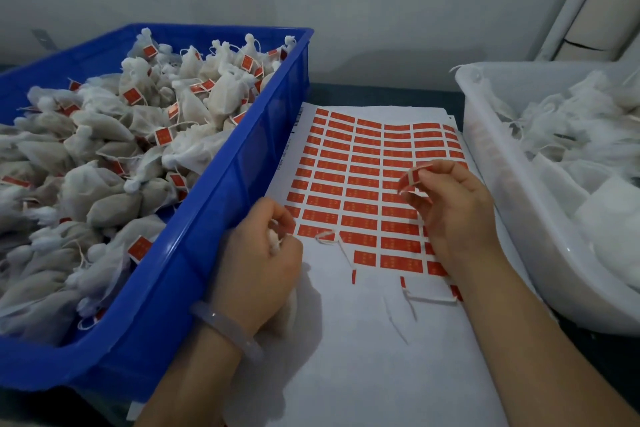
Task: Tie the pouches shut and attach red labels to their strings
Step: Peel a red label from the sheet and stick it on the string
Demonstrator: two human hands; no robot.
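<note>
- Sheet (346,340): one.
- Labels (360,184) on the sheet: dozens, too many to count exactly.
- Peeled label (412,178): one, above the sheet.
- Crate (207,218): one, left of the sheet.
- Tub (491,163): one, right of the sheet.
- Tied pouches (114,204): dozens, left of the sheet, uncountable.
- Untied pouches (568,121): a pile right of the sheet, uncountable.
- Held pouch (274,243): one, at the sheet's left edge.
- Hands: two, left hand (259,260) and right hand (457,215), over the sheet.
- Bracelet (225,326): one.

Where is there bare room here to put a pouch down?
The blank near end of the label sheet is free, bar a few string scraps. So is the dark table strip behind it, between the blue crate and white tub. The crate is heaped with pouches.
</note>
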